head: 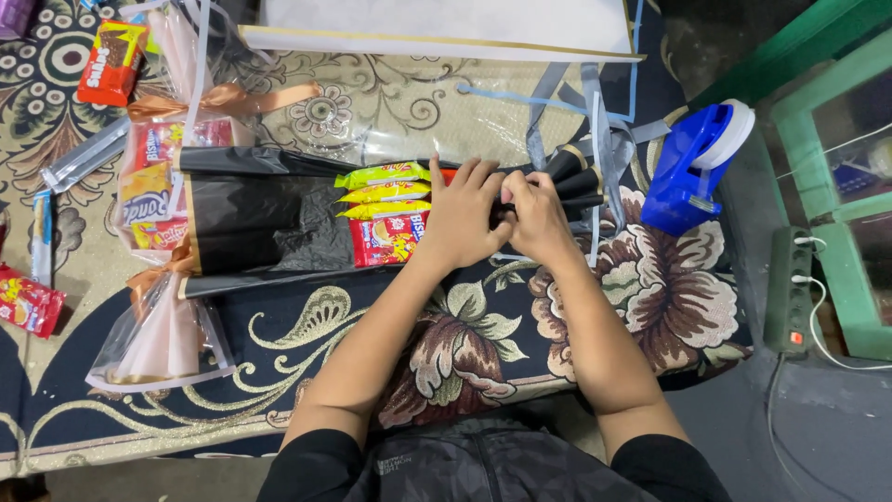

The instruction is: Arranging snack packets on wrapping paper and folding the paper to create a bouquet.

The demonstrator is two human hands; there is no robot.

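Head view, steeply downward, close.

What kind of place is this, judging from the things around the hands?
Probably a home floor used for craft work: a patterned carpet, a blue tape dispenser, and a snack bouquet in black wrapping paper that both hands gather.

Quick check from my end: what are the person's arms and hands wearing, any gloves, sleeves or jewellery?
Both hands, left hand and right hand, are bare, with no gloves. No rings, watch or bracelets show. The forearms are uncovered; short black sleeves end near the elbows, part of a black top.
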